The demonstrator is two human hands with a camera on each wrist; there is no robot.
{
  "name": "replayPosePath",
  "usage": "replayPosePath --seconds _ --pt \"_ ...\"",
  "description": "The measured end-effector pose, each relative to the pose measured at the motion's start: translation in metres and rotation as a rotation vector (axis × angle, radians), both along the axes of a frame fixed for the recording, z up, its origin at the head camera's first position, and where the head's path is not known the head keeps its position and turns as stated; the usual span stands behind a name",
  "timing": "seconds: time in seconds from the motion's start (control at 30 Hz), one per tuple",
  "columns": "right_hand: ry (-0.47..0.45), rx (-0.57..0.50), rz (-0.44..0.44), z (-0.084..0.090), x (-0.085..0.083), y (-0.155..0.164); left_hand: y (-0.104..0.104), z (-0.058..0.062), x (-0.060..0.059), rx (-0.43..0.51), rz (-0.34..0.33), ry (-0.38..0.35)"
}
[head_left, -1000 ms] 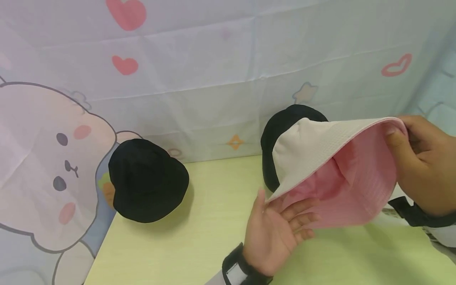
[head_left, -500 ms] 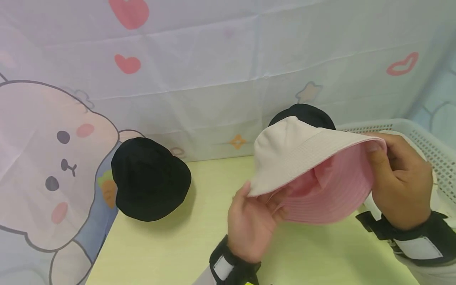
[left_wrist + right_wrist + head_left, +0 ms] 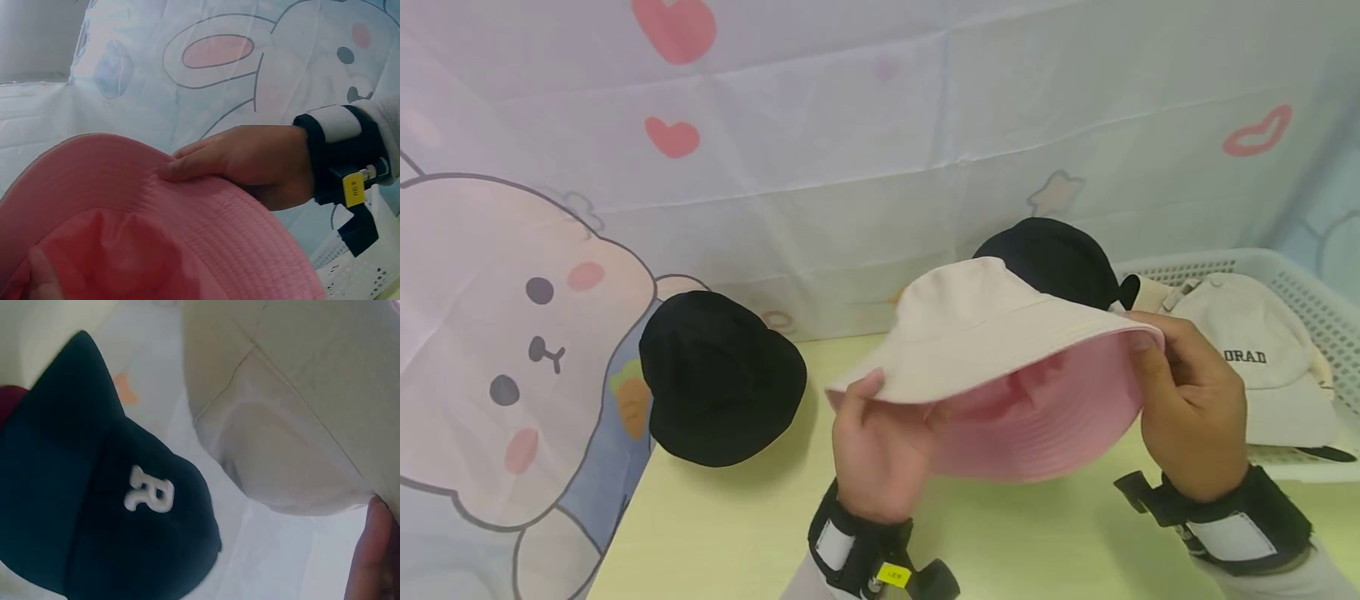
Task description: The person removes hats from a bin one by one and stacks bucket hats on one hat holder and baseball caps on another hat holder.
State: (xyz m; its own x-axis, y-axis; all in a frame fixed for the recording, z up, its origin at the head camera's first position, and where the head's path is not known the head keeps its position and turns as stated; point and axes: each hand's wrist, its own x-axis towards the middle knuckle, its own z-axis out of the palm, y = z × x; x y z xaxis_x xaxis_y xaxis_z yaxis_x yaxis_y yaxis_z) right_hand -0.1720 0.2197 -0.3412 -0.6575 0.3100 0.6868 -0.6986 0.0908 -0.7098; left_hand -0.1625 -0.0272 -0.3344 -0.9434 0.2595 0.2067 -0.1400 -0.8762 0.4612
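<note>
Since the earlier frames, the bucket hat [image 3: 992, 333] had shifted leftward, uncovering a white basket [image 3: 1300, 292] holding a cream cap [image 3: 1255, 350]. Above the table [image 3: 737, 533], the left hand [image 3: 872, 450] pinched one brim edge and the right hand [image 3: 1187, 417] the other, fingers curled round it. Only the right wrist view showed the black cap [image 3: 106, 506] bearing a white "R"; the left wrist view showed the pink lining [image 3: 156, 237].

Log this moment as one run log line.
hands: left hand and right hand pinch brim | object: cream-and-pink bucket hat, held above table | nearby: black hat, basket
</note>
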Motion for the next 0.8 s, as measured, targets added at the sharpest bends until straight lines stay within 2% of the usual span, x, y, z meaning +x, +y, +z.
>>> replayPosePath --seconds 0.2,0.4,0.47,0.6,0.8 --pt "-0.004 0.042 0.087 -0.015 -0.002 -0.007 -0.013 0.002 -0.008 0.036 0.027 0.024" --pt "-0.126 0.182 0.047 -0.029 0.002 -0.014 -0.018 0.004 -0.011 0.053 0.07 0.009" --pt "-0.145 0.198 0.065 -0.036 0.002 -0.017 -0.02 0.004 -0.012 0.061 0.086 -0.002" --pt "-0.137 0.237 0.154 -0.048 0.0 -0.023 -0.023 0.005 -0.014 0.074 0.112 -0.031" --pt "-0.23 0.374 0.24 -0.056 -0.002 -0.032 -0.032 0.004 -0.015 0.061 0.153 -0.047"
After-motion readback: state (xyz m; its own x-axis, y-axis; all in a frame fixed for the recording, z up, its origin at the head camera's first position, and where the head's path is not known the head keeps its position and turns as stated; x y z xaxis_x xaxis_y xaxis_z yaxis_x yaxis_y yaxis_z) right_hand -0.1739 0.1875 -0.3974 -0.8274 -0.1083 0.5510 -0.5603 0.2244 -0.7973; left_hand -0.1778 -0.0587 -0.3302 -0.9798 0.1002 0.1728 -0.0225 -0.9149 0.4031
